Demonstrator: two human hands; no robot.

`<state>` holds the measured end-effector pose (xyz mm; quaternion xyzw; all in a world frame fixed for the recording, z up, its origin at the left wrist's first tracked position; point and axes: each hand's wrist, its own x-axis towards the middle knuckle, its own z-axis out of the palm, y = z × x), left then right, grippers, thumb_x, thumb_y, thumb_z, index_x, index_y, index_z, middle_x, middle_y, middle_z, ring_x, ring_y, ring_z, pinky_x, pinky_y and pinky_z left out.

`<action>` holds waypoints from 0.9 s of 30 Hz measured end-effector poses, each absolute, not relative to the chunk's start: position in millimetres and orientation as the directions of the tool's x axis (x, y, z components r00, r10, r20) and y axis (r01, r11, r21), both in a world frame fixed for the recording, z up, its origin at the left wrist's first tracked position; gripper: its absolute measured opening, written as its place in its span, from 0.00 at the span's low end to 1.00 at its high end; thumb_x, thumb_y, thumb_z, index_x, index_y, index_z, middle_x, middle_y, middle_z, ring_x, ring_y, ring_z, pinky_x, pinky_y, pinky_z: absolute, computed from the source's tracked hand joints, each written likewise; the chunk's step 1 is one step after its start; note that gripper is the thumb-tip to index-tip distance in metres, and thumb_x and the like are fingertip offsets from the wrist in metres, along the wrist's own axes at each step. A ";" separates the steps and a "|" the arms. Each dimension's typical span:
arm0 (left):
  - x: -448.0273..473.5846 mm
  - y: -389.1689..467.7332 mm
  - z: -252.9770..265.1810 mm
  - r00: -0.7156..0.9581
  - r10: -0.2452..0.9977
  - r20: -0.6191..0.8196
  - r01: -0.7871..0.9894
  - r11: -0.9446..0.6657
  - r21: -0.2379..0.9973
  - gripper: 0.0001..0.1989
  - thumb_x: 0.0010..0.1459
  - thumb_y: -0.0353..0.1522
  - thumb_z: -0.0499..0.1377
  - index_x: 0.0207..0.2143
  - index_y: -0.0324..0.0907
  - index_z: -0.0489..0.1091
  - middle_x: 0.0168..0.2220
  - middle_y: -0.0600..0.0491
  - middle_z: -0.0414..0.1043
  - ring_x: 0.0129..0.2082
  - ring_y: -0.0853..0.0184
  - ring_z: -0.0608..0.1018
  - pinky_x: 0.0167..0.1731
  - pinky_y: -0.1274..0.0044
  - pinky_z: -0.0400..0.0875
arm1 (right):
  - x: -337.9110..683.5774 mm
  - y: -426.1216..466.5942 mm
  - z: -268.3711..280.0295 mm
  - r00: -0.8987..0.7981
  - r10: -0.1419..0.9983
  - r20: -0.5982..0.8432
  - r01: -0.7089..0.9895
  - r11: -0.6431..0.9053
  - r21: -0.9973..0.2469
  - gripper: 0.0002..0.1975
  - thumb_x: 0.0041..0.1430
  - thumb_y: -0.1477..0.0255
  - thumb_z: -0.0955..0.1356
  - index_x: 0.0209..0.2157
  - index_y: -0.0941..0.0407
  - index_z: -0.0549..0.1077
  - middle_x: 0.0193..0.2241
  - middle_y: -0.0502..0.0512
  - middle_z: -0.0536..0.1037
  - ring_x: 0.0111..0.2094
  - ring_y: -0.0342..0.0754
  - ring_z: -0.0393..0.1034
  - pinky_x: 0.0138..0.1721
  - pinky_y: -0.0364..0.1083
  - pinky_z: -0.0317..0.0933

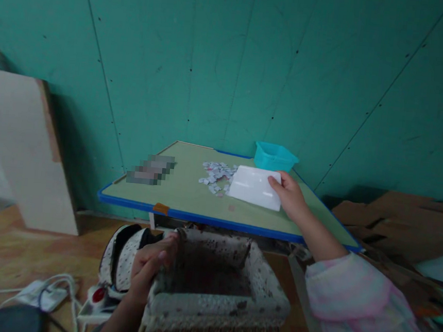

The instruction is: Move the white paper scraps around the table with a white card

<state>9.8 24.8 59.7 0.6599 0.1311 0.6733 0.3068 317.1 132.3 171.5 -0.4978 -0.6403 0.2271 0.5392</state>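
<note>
My right hand [288, 193] grips the right edge of a white glossy sheet [255, 186], thumb on top, holding it over the table. Just left of the sheet lies a loose heap of small pale pieces [216, 175], like jigsaw pieces; the sheet hides part of it. My left hand [156, 258] is closed on the left rim of a wicker basket [219, 306] with a patterned cloth lining. The basket stands in front of the table, and its inside is dark.
A turquoise plastic basket [275, 157] stands at the back right of the blue-edged table [188, 196]. A blurred-out flat item [152, 170] lies at the left. Cables and a power strip [41, 295] are on the floor, flattened cardboard [402, 223] at right, a board [32, 154] against the green wall.
</note>
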 end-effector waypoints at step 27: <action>3.4 26.6 52.5 0.087 0.584 0.807 -0.210 -0.782 0.587 0.22 0.63 0.35 0.51 0.16 0.42 0.65 0.14 0.53 0.65 0.17 0.65 0.68 0.30 0.67 0.65 | 286.6 149.6 160.8 0.125 0.935 0.331 0.344 0.272 -0.899 0.13 0.48 0.59 0.66 0.30 0.53 0.67 0.26 0.50 0.71 0.28 0.47 0.64 0.27 0.45 0.55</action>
